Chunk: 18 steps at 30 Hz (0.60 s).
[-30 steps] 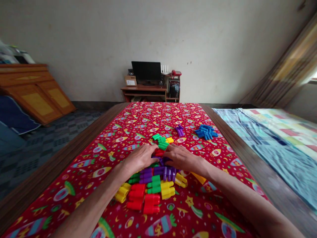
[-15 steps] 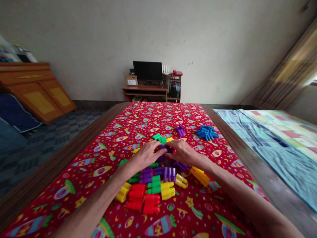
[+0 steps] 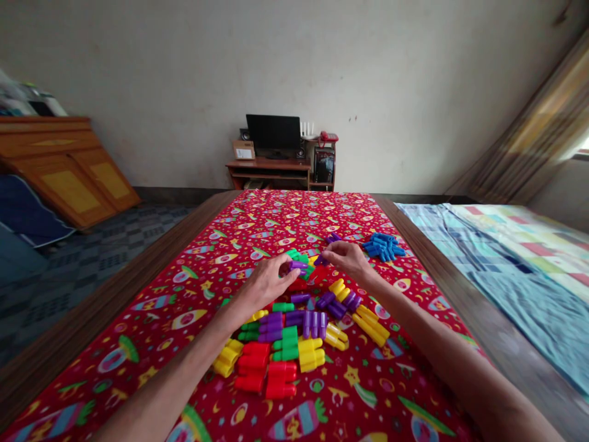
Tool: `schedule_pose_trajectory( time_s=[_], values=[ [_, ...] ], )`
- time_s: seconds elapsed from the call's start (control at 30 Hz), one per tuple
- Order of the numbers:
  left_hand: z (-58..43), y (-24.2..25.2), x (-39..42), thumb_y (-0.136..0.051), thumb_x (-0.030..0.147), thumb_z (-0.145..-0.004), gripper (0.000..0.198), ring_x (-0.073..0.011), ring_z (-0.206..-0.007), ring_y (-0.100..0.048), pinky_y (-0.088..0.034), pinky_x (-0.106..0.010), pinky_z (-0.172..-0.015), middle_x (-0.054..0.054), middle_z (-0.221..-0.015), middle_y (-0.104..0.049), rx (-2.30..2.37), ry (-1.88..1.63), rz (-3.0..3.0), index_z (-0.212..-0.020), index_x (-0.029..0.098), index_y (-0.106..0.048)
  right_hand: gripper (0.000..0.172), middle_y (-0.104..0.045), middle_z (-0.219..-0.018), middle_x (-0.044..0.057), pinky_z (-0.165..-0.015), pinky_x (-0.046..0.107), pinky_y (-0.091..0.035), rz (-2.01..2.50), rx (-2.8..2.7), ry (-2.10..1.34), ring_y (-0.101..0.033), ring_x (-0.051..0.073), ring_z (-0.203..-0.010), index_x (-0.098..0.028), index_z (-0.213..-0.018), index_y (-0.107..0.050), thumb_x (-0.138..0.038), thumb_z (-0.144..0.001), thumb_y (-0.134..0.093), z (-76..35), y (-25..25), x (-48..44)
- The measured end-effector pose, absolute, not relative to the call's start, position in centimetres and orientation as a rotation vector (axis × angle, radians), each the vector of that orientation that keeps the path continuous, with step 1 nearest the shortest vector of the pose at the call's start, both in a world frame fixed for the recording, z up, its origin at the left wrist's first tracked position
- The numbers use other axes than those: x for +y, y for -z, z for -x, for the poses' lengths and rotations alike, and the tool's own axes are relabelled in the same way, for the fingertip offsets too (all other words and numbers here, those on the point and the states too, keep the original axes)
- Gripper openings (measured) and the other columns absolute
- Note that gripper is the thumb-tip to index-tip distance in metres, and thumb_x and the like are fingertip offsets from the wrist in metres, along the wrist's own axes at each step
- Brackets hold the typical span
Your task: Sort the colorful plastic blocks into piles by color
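Purple block [image 3: 299,266] in left hand [image 3: 270,282]

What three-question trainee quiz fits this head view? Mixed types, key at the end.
1. Multiple choice: which bare hand is nearer the pile of tubular blue plastic blocks?
a) left
b) right
c) both equally near

2. True or false: the left hand holds a ridged purple plastic block.

3. Fill in the blank: the blue pile lies on a red, rocket-printed ____.

Key:
1. b: the right hand is closer, with the pile to its right.
2. True: the block sits at its fingertips.
3. Cloth.
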<state>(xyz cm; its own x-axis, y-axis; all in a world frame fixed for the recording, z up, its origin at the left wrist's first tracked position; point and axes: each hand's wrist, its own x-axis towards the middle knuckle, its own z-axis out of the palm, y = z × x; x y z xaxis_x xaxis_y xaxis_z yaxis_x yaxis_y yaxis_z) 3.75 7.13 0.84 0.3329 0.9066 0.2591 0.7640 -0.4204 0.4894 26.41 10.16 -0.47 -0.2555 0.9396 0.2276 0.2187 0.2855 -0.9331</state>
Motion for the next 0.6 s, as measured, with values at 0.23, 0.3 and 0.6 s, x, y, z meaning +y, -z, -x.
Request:
schedule_pose_trajectory(
  time_s=[0.23, 0.3, 0.6],
  values=[
    [-4.9, 0.4, 6.4, -0.057, 0.047, -0.085, 0.041, -0.0241, -0.095, -0.066, -0.051, -0.031, -0.077, -0.009, -0.107, -0.069, 1.314, -0.769, -2.271, -0.113, 0.017, -0.058, 0.050, -0.051, -0.050, -0.005, -0.043, 0.021, -0.033, 0.978, -1.644, -1.194, -0.045, 0.008, -0.043, -0.016, -0.073, -0.057, -0.065, -0.069, -0.067, -25.1, 0.5, 9.2],
    [-5.2, 0.3, 6.1, -0.055, 0.046, -0.087, 0.035, -0.0233, -0.085, -0.066, -0.049, -0.031, -0.072, -0.008, -0.093, -0.071, 1.349, -0.731, -2.296, -0.103, 0.016, -0.063, 0.049, -0.052, -0.051, -0.005, -0.043, 0.021, -0.033, 0.939, -1.660, -1.214, -0.046, 0.009, -0.044, -0.017, -0.077, -0.057, -0.065, -0.070, -0.066, -24.4, 0.5, 8.7],
    [-5.1, -0.4, 5.9, -0.050, 0.047, -0.089, 0.037, -0.0110, -0.054, -0.050, -0.032, -0.023, -0.052, 0.004, -0.058, -0.055, 1.327, -0.755, -2.307, -0.072, 0.017, -0.062, 0.042, -0.055, -0.051, -0.002, -0.046, 0.023, -0.036, 1.198, -1.377, -0.744, -0.048, 0.011, -0.047, -0.015, -0.075, -0.061, -0.056, -0.070, -0.065, -29.3, 0.6, 12.0]
  ],
)
